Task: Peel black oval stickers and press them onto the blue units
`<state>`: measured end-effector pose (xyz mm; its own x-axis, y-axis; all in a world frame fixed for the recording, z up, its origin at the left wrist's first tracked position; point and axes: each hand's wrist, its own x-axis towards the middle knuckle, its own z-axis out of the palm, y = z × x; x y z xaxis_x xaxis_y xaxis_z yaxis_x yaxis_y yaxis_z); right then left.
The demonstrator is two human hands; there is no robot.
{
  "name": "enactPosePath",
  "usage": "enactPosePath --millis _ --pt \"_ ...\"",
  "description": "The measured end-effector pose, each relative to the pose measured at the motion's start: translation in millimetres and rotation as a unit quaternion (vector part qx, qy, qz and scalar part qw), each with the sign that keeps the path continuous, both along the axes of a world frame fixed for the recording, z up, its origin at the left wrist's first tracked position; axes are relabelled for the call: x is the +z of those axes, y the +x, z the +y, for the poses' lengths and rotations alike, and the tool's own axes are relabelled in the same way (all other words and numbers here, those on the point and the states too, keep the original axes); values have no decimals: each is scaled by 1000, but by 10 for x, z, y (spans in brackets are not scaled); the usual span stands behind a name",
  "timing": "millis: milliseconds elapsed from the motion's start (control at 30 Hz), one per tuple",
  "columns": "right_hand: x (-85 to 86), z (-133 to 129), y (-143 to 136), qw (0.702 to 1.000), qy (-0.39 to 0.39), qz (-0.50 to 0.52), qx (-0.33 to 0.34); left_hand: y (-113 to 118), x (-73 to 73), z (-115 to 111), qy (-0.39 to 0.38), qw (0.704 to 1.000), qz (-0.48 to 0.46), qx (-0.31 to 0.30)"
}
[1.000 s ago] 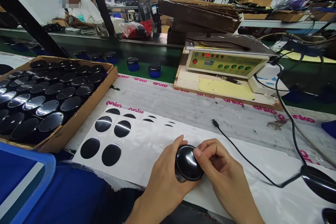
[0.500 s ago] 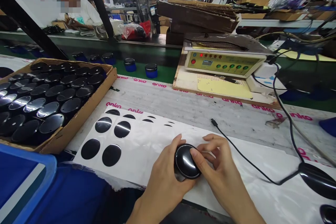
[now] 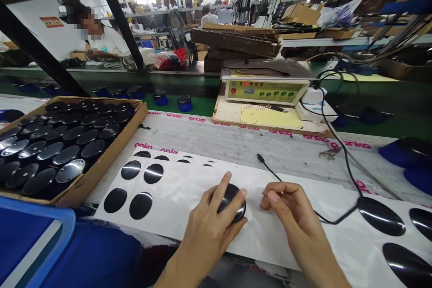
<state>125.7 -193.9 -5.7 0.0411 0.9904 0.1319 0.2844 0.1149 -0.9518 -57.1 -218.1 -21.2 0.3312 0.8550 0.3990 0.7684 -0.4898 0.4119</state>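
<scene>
A round, glossy black-topped device sits low over the white sheet. My left hand is wrapped around it, with two fingers over its top and the thumb low at its side. To the right, apart from the device, my right hand has its fingers curled and its thumb against them; I see nothing between them. Black oval stickers show on the sheet's left part, and more black stickers lie at the right. A black cable's plug end lies just beyond my right hand.
A cardboard tray of black-topped round pieces stands at left, above a blue bin. Blue jar-like pieces stand on the green belt. Behind are a control box with buttons and a person across the line.
My right hand has come off the device and moved right, its fingers curling. My left hand has turned over the device's top, and the device is slightly further left. The camera view has tilted up.
</scene>
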Motion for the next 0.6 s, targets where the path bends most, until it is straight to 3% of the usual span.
enactPosePath --millis 100,200,300,400,467,533,600 --pt "32 102 208 988 29 -150 37 -42 73 -12 0 998 42 -41" --pt "70 353 345 934 51 -340 99 -145 228 256 18 998 47 -26" --pt "107 656 345 886 45 -442 132 -294 442 945 66 996 38 48" --pt "112 905 322 875 30 -464 135 -385 606 1822 106 990 15 88" --pt "105 1008 377 874 24 -466 133 -378 642 2311 126 987 0 104" --pt "101 1038 503 879 30 -459 125 -339 635 2635 154 981 -14 114" --pt "97 995 673 886 51 -446 116 -270 631 2790 197 973 -30 120"
